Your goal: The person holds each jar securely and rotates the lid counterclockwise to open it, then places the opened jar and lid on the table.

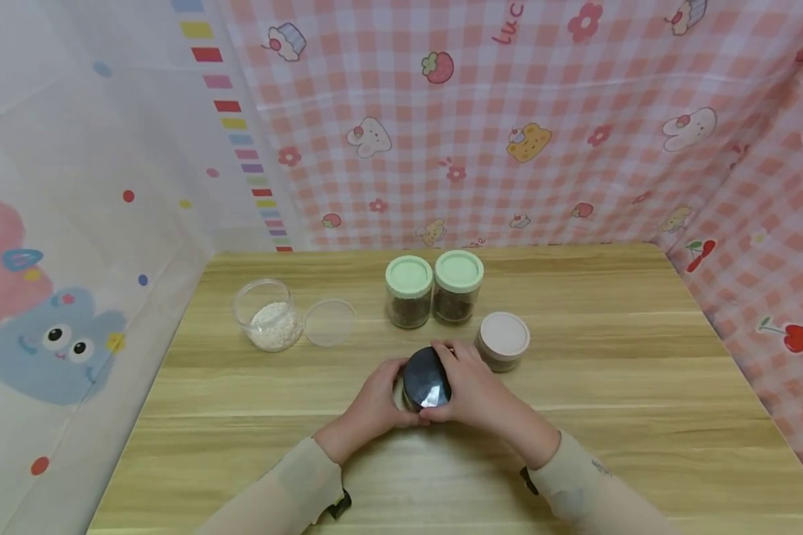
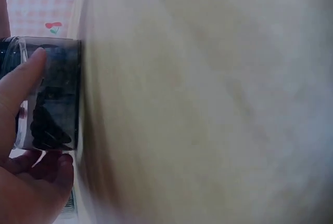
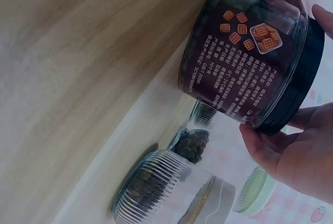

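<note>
A clear plastic jar (image 3: 244, 52) with a black screw lid (image 1: 424, 379) stands on the wooden table, between both hands. Its dark label carries white print and pictures of square crackers. Dark pieces show through the jar's wall in the left wrist view. My left hand (image 1: 372, 401) holds the jar's body from the left, thumb (image 2: 32, 68) along one side and fingers on the other. From the right, my right hand (image 1: 471, 383) grips the black lid, with its fingers curled round the rim.
Behind the hands stand two ribbed jars (image 1: 409, 286) with mint-green lids and dark contents. A pale-lidded jar (image 1: 502, 343) is just right of the right hand. At left, an open clear tub (image 1: 274, 325) of white grains sits beside a clear round lid (image 1: 331, 323).
</note>
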`<action>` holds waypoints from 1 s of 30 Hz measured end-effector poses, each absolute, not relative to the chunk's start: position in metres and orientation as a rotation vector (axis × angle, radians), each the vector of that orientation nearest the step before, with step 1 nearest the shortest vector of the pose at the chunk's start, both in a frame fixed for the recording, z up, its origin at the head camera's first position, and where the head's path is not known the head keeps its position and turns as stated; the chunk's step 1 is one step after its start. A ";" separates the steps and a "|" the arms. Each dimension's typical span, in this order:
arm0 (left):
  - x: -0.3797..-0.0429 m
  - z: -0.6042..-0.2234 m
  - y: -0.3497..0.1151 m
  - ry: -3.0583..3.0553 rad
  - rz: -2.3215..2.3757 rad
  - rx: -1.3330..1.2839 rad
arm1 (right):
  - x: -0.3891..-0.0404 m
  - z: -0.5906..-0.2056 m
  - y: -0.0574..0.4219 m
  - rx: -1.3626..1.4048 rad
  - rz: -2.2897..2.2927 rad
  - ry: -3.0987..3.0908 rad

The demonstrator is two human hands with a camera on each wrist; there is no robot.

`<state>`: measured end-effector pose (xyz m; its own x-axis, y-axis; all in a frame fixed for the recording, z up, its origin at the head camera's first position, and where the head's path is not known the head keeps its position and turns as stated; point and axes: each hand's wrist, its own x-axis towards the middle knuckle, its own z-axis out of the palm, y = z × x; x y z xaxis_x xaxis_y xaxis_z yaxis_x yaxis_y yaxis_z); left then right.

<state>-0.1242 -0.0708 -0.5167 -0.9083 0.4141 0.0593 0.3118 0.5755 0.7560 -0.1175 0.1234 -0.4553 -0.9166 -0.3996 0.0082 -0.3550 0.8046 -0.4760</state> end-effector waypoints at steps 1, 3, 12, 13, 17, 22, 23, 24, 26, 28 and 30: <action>-0.124 -0.518 -0.071 2.667 1.250 0.634 | -0.118 -0.455 0.123 -0.601 -0.739 2.887; -0.124 -0.519 -0.070 2.635 1.288 0.654 | -0.120 -0.454 0.122 -0.584 -0.746 2.873; -0.123 -0.522 -0.060 2.532 1.453 0.620 | -0.121 -0.457 0.118 -0.513 -0.750 2.900; -0.123 -0.522 -0.059 2.525 1.457 0.613 | -0.120 -0.457 0.118 -0.509 -0.745 2.909; -0.123 -0.526 -0.058 2.511 1.472 0.591 | -0.119 -0.458 0.115 -0.497 -0.746 2.953; -0.125 -0.530 -0.057 2.522 1.465 0.585 | -0.116 -0.455 0.113 -0.478 -0.753 2.987; -0.126 -0.530 -0.058 2.529 1.458 0.590 | -0.116 -0.455 0.112 -0.478 -0.747 2.990; -0.127 -0.530 -0.058 2.539 1.448 0.595 | -0.115 -0.455 0.112 -0.483 -0.741 2.997; -0.128 -0.530 -0.059 2.563 1.421 0.608 | -0.115 -0.455 0.112 -0.501 -0.716 3.008; -0.129 -0.529 -0.060 2.576 1.404 0.613 | -0.116 -0.455 0.112 -0.530 -0.695 3.018; -0.130 -0.528 -0.060 2.581 1.389 0.615 | -0.117 -0.456 0.113 -0.564 -0.685 3.021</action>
